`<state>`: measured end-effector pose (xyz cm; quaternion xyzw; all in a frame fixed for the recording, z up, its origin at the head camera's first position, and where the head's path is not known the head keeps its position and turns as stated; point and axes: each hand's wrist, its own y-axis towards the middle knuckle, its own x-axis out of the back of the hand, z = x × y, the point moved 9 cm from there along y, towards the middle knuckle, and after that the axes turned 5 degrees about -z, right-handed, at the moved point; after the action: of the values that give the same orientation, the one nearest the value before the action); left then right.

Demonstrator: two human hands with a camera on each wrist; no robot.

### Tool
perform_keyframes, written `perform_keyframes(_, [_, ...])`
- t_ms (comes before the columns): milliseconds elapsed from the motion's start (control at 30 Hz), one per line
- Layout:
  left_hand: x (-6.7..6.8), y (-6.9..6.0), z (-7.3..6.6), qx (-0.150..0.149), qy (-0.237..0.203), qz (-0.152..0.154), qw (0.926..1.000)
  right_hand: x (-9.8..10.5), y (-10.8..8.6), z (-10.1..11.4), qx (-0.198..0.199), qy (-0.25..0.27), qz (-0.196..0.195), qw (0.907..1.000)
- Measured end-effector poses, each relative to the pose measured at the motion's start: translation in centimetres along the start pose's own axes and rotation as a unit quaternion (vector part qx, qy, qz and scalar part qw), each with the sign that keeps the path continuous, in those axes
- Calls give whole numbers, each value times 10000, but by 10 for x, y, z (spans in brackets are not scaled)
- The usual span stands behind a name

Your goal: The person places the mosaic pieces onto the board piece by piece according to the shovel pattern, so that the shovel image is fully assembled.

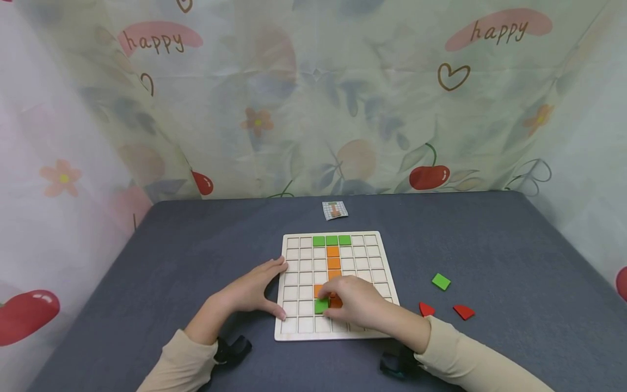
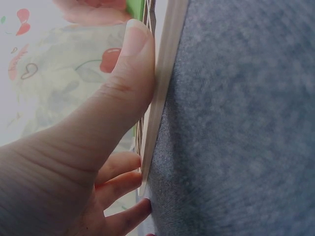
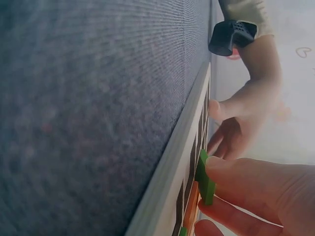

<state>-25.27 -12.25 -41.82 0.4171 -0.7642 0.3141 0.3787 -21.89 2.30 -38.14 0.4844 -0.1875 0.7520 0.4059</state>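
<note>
A pale wooden grid board (image 1: pixel 292 325) lies on the table, with green tiles (image 1: pixel 331 240) across its top row and a column of orange tiles (image 1: pixel 333 263) below. My left hand (image 1: pixel 252 288) rests along the board's left edge, thumb and fingers spread. My right hand (image 1: pixel 356 302) pinches a green square tile (image 3: pixel 205 179) over the board's lower middle; the right wrist view shows it tilted, beside an orange tile (image 3: pixel 191 209). More of the lower orange tiles is hidden under the right hand.
To the right of the board lie a loose green tile (image 1: pixel 441 281) and two red wedge-shaped pieces (image 1: pixel 426 309), one partly behind the right sleeve. Beyond the board lies a small printed card (image 1: pixel 335 210) on the dark grey table (image 1: pixel 220 234). A patterned cloth (image 1: pixel 313 109) hangs behind.
</note>
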Motion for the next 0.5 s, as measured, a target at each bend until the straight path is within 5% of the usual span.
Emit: perform_keyframes(500, [1,-1,-1,1,-52,-26,10000,9,-2,-5,-89,167,-152,9997])
